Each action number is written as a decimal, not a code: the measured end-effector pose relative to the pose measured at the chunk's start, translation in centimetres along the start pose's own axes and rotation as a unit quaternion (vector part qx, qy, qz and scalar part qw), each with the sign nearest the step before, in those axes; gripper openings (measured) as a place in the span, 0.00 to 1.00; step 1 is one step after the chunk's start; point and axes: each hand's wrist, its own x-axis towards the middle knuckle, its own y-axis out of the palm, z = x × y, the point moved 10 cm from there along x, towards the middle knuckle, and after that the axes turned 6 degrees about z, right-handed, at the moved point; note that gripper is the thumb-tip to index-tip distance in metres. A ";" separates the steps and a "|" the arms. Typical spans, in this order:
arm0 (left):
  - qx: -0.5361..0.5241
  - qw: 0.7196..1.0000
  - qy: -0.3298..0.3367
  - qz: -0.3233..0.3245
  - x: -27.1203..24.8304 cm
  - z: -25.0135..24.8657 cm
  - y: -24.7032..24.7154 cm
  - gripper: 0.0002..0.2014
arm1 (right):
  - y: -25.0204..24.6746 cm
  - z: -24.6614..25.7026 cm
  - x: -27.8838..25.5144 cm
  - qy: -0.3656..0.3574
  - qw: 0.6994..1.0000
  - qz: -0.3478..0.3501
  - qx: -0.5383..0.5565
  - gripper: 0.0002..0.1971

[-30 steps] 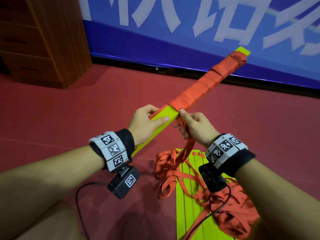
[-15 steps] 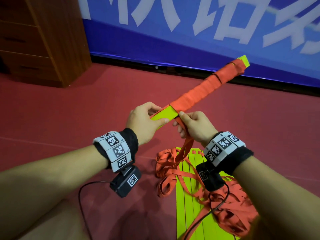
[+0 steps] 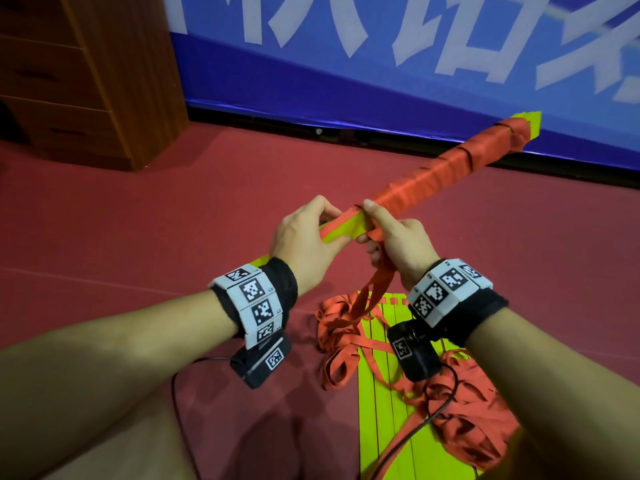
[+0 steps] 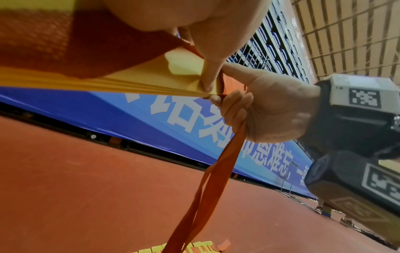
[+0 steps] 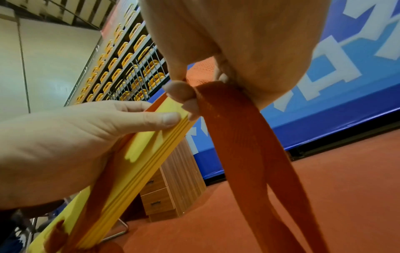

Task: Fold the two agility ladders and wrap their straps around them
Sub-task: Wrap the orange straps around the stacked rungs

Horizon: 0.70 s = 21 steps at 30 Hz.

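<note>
The left hand (image 3: pixel 304 237) grips the bare yellow end of the bundle (image 3: pixel 433 171), which points to 2 o'clock. The right hand (image 3: pixel 398 244) pinches the strap (image 3: pixel 375 289) against it. Keep each turn taut and overlapping. The second ladder (image 3: pixel 391 403) lies at 6 o'clock.

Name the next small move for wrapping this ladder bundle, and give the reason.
Probably pass the strap around the bundle once more, beside the last turn. The right hand pinches the strap at the wrap's edge, the left hand grips the bare yellow stretch, and loose strap trails to the floor.
</note>
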 end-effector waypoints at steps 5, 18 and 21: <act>-0.071 0.997 -0.031 0.022 0.2 0.7 0.8 0.10 | -0.3 -0.1 -0.2 0.011 1.000 0.006 -0.004 0.22; -0.247 0.911 -0.180 0.275 -0.9 2.8 4.8 0.19 | -0.2 -0.3 0.0 -0.027 0.995 0.076 -0.059 0.24; -0.231 0.930 -0.154 0.242 -0.2 3.2 4.2 0.24 | 0.1 0.6 -0.4 -0.046 0.991 0.098 -0.083 0.27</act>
